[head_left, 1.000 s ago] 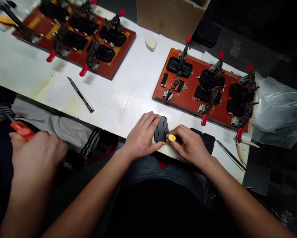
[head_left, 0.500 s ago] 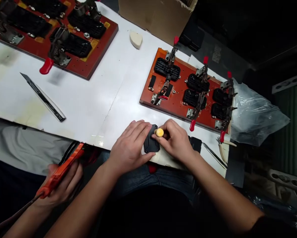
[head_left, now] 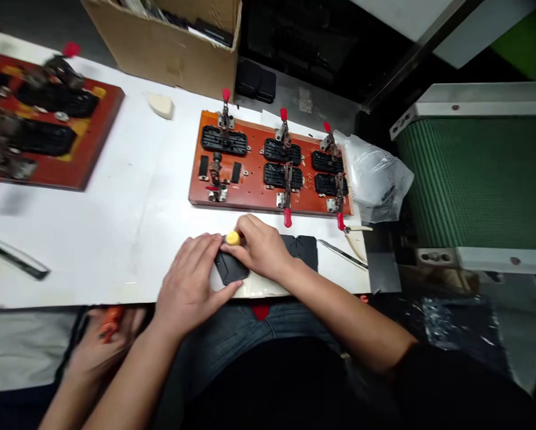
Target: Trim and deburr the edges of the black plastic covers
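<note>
A flat black plastic cover (head_left: pixel 228 269) lies on the white table by its front edge. My left hand (head_left: pixel 187 280) holds the cover along its left side, thumb at the near corner and fingers at the far end. My right hand (head_left: pixel 265 251) is closed around a small tool with a round yellow end (head_left: pixel 233 238), held over the far part of the cover. The tool's lower end is hidden by my fingers. Another black plastic piece (head_left: pixel 310 252) lies just right of my right hand, partly behind my wrist.
A red-brown fixture board (head_left: pixel 245 200) with toggle clamps and black parts stands beyond my hands; another board (head_left: pixel 102 131) is left. A thin dark blade tool (head_left: pixel 342 254) and cream-handled pliers (head_left: pixel 360 229) lie right. A co-worker's hand (head_left: pixel 93 352) holds an orange tool (head_left: pixel 111 322).
My view has swung right, so the table things appear farther left, and a green conveyor shows more fully. Both hands keep their hold on the cover and the tool. The co-worker's orange tool appears lower.
</note>
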### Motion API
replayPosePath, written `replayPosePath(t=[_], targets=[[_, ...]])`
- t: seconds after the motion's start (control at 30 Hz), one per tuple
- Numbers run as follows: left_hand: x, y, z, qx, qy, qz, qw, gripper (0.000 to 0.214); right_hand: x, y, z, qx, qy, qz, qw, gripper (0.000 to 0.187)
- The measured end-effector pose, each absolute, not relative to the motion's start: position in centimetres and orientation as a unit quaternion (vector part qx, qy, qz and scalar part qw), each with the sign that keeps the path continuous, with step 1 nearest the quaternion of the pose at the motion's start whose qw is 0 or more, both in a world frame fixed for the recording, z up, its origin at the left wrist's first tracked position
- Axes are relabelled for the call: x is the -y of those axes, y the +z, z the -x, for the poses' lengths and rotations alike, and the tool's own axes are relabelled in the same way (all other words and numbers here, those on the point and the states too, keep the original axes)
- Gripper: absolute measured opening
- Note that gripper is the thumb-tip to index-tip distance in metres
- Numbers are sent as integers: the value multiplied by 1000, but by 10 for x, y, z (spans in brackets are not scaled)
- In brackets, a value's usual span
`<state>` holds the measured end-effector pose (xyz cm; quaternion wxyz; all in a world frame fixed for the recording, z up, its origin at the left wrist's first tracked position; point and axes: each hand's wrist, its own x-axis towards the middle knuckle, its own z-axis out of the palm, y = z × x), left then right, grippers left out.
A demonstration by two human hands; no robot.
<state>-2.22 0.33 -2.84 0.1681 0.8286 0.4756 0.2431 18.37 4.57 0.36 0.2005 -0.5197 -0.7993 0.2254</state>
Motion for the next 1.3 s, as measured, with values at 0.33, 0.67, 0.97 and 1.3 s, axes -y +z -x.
replayPosePath(t=[0.33, 0.67, 0.97, 1.3], targets=[[0, -19, 23, -478, 216, -833, 175, 89, -42, 8, -184, 802, 234, 512, 200, 33], [-1, -18, 22, -478, 215, -827, 204, 88, -34, 17, -205, 859, 272, 402, 163, 9], [-3, -20, 22, -459, 229, -835, 200, 87, -23, 15, -219, 848, 356, 348, 179, 3], [-4, -23, 20, -461, 244, -832, 188, 82, -35, 11, -218, 811, 375, 394, 214, 9]])
